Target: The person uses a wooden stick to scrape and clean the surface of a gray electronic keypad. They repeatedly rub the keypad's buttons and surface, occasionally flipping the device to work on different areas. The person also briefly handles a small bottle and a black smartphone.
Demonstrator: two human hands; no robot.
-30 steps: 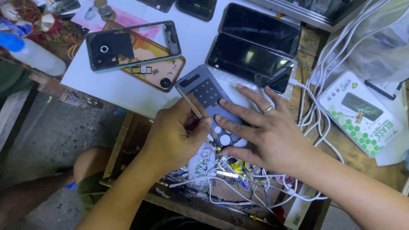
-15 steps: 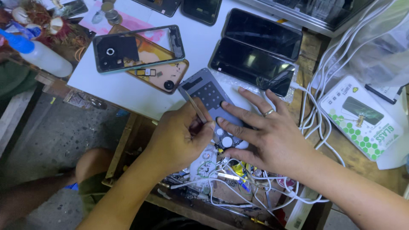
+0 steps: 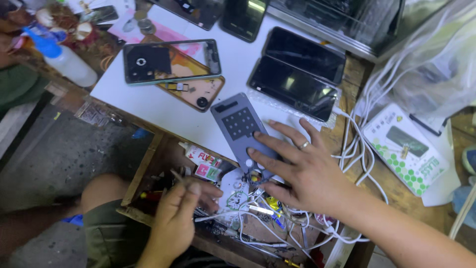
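Note:
My right hand point(image 3: 302, 168), a ring on one finger, rests with spread fingers on the lower part of a grey flat tool plate point(image 3: 241, 130) that lies at the white table's point(image 3: 163, 106) front edge. My left hand point(image 3: 176, 218) is low over an open wooden drawer point(image 3: 148, 168), its fingers pinched on a thin stick-like tool point(image 3: 177, 177). Inside the drawer lie small tubes point(image 3: 202, 159), wires and small tools.
Two dark phone screens point(image 3: 297, 77) lie beyond the plate. A phone frame point(image 3: 168, 59) over an open phone back point(image 3: 193, 92) lies left. A white squeeze bottle point(image 3: 67, 62) is far left; white cables point(image 3: 362, 149) and a green-white box point(image 3: 406, 149) are right.
My left hand has moved off the grey plate, down and left over the drawer, with the thin tool in it. The right hand stays on the plate.

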